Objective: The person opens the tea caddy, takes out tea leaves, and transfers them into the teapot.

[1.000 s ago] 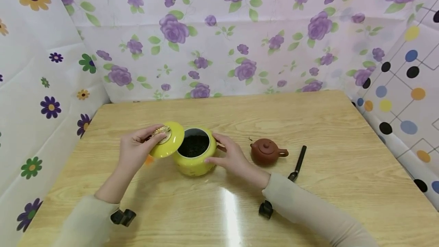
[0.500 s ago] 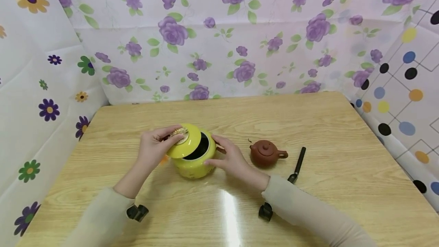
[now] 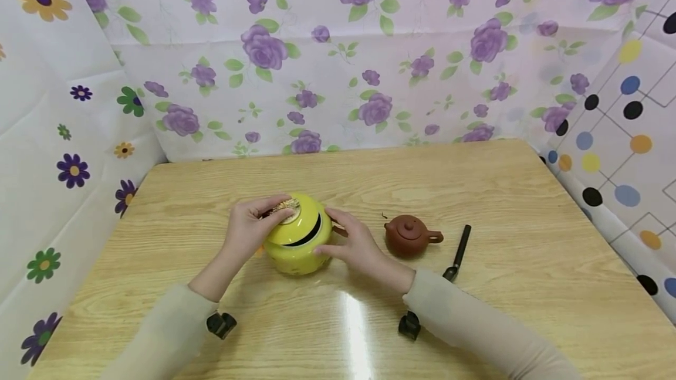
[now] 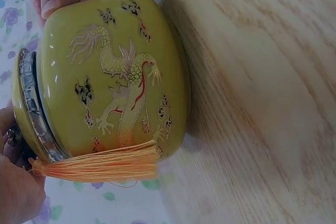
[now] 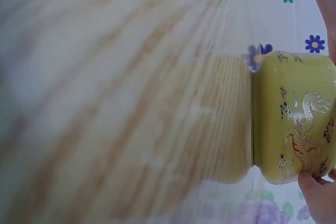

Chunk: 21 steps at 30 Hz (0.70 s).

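A yellow ceramic tea jar (image 3: 297,263) stands on the table with its lid (image 3: 308,221) tilted over its mouth. A dark crescent-shaped gap shows along the lid's right and near side. My left hand (image 3: 252,228) pinches the lid by its ornate gold knob (image 3: 290,206). My right hand (image 3: 355,242) holds the jar's right side, thumb in front and fingers farther back. In the left wrist view, a gold dragon decorates the jar (image 4: 113,72). An orange tassel (image 4: 100,165) hangs from the lid's knob, and a silvery band (image 4: 35,103) rings the lid's underside.
Right of the jar sits a small reddish-brown teapot (image 3: 409,236), handle to the right. Beyond it lies a black-handled tool (image 3: 462,246), its near end hidden by my right sleeve. A tiny dark scrap (image 3: 384,216) lies behind the teapot. Patterned cloths (image 3: 338,75) surround the wooden table (image 3: 475,186).
My left hand has brought the lid rightward onto the jar's mouth, covering the dark leaves seen inside earlier. My right hand has stayed at the jar's side.
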### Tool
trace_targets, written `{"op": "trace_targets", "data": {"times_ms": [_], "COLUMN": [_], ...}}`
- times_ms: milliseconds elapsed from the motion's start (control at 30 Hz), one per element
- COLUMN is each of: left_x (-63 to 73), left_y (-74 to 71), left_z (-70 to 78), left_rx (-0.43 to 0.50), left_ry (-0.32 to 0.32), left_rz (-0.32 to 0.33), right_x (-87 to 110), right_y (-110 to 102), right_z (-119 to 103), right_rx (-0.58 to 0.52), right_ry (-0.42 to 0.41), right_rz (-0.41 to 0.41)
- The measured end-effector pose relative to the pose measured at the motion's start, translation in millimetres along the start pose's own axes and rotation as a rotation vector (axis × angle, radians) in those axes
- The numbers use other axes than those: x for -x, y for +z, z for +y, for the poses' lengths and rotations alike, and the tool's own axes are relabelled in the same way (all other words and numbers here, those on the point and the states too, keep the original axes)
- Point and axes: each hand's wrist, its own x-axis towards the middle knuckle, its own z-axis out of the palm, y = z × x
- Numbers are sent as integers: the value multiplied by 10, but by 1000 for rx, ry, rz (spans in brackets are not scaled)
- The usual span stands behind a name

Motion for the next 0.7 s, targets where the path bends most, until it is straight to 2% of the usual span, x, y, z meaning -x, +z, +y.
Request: {"op": "trace_targets", "data": {"times_ms": [167,400,600,700], "left_x": [10,27,27,6], "left_y": [28,68,91,105], "left_z": [8,7,-2,13], "left_rx": [10,-60,-54,-61], "left_ry": [1,40,18,-12], "left_rz": [-13,-26,-19,-32], "right_x": [-2,-7,-1,1], "right_y": [1,13,-2,-17], "right_z": [-8,3,-9,-22], "right_rx": [1,-1,-5,1], "right_ry": [1,-21,-8,3], "right_rz": [1,-11,-14,-6]}}
